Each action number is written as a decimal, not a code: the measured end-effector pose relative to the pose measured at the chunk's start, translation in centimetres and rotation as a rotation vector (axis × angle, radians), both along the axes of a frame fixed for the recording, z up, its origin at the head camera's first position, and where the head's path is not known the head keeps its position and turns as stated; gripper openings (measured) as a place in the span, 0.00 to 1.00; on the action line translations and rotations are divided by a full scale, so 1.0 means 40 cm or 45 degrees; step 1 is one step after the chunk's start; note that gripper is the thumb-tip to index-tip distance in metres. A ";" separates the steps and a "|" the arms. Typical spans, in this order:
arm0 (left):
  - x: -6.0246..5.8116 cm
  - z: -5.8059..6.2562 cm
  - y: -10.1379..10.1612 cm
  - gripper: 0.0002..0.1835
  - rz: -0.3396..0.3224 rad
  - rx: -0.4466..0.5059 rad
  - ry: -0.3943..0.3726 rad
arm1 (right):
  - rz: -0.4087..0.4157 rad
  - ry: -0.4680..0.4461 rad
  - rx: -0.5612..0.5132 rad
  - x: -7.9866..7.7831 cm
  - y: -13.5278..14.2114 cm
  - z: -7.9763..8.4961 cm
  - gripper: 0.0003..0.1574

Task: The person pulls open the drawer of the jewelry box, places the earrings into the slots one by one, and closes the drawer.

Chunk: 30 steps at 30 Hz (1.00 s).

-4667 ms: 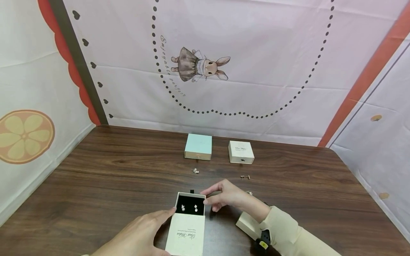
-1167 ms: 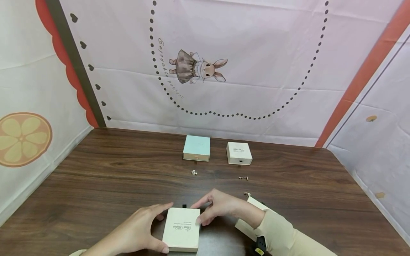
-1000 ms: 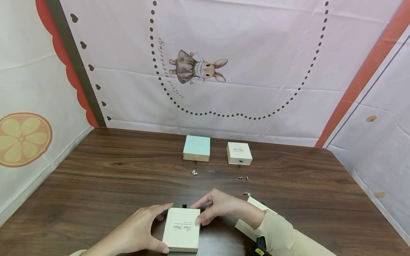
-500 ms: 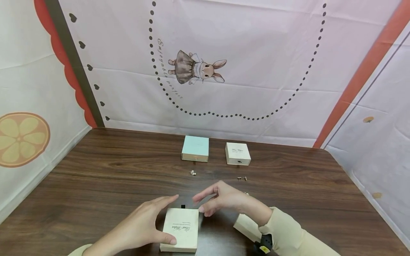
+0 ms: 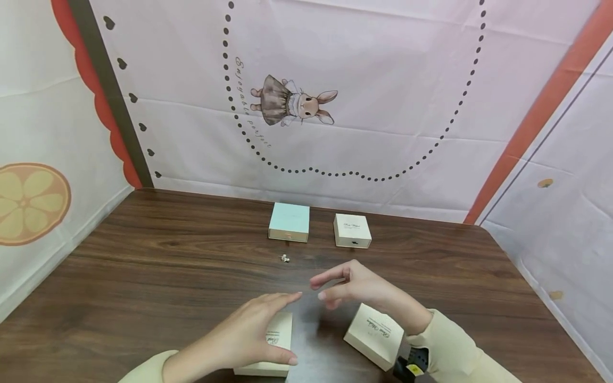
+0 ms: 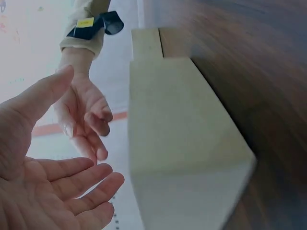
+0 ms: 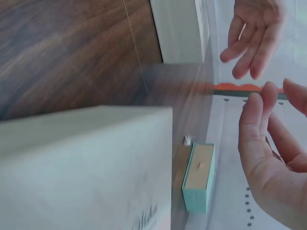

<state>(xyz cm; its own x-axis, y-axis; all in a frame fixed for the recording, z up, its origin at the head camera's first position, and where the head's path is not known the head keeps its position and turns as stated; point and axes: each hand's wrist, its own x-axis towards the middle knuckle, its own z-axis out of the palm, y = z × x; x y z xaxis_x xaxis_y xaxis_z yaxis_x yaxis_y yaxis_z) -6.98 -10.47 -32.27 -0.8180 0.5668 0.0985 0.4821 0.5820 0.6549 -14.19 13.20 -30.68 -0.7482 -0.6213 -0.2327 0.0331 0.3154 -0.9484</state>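
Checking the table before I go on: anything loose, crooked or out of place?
Yes: a small earring lies loose on the table in front of the teal box, outside any box. The cream box under the right hand sits askew to the table edge.

A makeshift recording booth, not a lived-in room: printed cloths (image 5: 383,80) hang as walls on three sides of a dark wood worktop (image 5: 158,266). Beyond the fingers (image 5: 325,279) the back cloth shows a rabbit (image 5: 297,103) in a dress; to their left, an orange slice (image 5: 31,205). Small boxes (image 5: 289,222) stand by the back cloth.
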 end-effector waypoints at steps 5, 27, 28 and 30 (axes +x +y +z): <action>0.001 0.009 0.041 0.47 -0.037 -0.023 0.019 | -0.008 0.020 -0.006 0.001 0.039 0.007 0.25; -0.009 0.011 0.178 0.40 -0.170 -0.143 -0.041 | -0.228 0.008 0.074 0.011 0.206 0.011 0.30; -0.009 0.009 0.182 0.40 -0.177 -0.151 -0.048 | -0.238 0.003 0.072 0.012 0.214 0.008 0.30; -0.010 0.007 0.190 0.40 -0.190 -0.173 -0.057 | -0.257 -0.004 0.062 0.013 0.228 0.000 0.30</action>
<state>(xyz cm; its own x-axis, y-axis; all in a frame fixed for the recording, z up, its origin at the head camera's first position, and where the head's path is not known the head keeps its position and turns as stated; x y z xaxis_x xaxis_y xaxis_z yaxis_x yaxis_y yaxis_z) -7.37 -2.86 -31.97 -0.7258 0.6876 -0.0217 0.5420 0.5909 0.5976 -13.66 22.31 -30.69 -0.8557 -0.4469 -0.2611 0.1031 0.3472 -0.9321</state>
